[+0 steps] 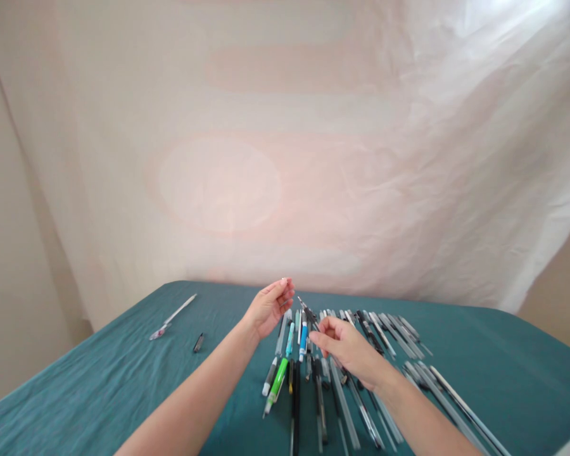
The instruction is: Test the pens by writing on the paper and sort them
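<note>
My right hand (346, 347) is closed around a pen (308, 310), its dark grip and thin tip pointing up and to the left. Up and to the left of that tip, my left hand (268, 309) has thumb and forefinger pinched together. A tiny pale glint shows at those fingertips, too small to name. Below the hands lie a green pen (278, 380), a blue-and-white pen (303, 339) and a light turquoise pen (290, 339). Several black and clear pens (344, 402) lie under and around my right hand, partly hidden by it.
A teal cloth (137, 392) covers the table. Toward its left side lie a white pen-like stick (179, 310) with a clear end and a short dark cap-like piece (198, 342). More grey and white pens (460, 399) lie at the right. A pale sheet (266, 158) hangs behind.
</note>
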A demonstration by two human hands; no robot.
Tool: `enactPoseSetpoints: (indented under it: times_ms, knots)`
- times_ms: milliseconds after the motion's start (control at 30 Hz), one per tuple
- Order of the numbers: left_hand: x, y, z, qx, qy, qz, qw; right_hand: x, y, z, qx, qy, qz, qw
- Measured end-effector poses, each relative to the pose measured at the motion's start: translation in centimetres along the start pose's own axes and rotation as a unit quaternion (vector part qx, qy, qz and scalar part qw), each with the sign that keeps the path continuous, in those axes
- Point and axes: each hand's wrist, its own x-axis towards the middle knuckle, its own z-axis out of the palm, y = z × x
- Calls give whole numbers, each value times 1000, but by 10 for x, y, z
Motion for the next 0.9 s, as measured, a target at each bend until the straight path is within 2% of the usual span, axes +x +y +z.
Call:
enactPoseSetpoints:
  times_ms: [133,267,433,633,767,900]
  knots:
    - [9,-11,-30,183,-18,-24,983,1,0,-1,-14,13,4,1000]
    - [8,-26,-47,357,-27,-55,932,1,1,-1,-24,16,10,1000]
    - [4,-32,-37,501,-12,-71,862,1,1,-1,-28,16,11,999]
    - [1,-29,-20,595,-23,-77,800,-1,-2,-1,-33,12,16,999]
    - [0,-29,-17,621,-26,-72,780,-1,-3,0,-34,13,19,999]
    - [-1,-30,-18,624,-27,-61,779,0,-3,0,-39,15,22,999]
